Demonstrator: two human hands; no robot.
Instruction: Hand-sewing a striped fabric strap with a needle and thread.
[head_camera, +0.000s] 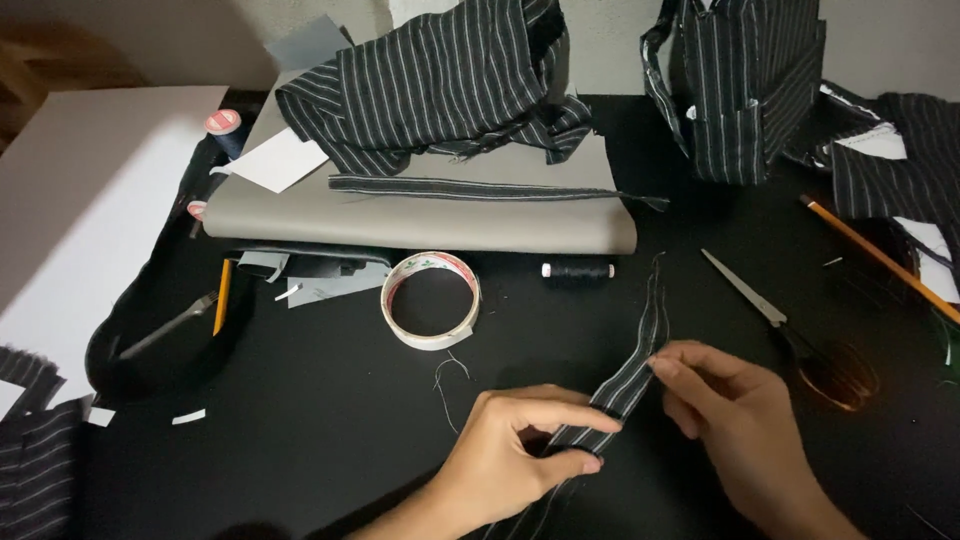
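1. Your left hand (520, 450) is nearest you, thumb and forefinger pinched shut on the striped fabric strip (625, 375) at its lower part.
2. Your right hand (725, 405) sits just beside it — fingertips closed on the strip's right edge, a little higher up.
3. The strip itself lies on the black table (330, 430), running from between your hands up and away, its frayed end free.
4. Right of your right hand lie scissors (775, 320), blades pointing away to the left.
5. Further out on the left: a roll of white tape (432, 300), and near it a spool of black thread (578, 270).
6. Beyond those, a grey folded board (420, 220) carries a second striped strip (490, 189) and bunched striped cloth (440, 80).
7. Far right — a pencil (880, 258) and a striped garment (740, 85).
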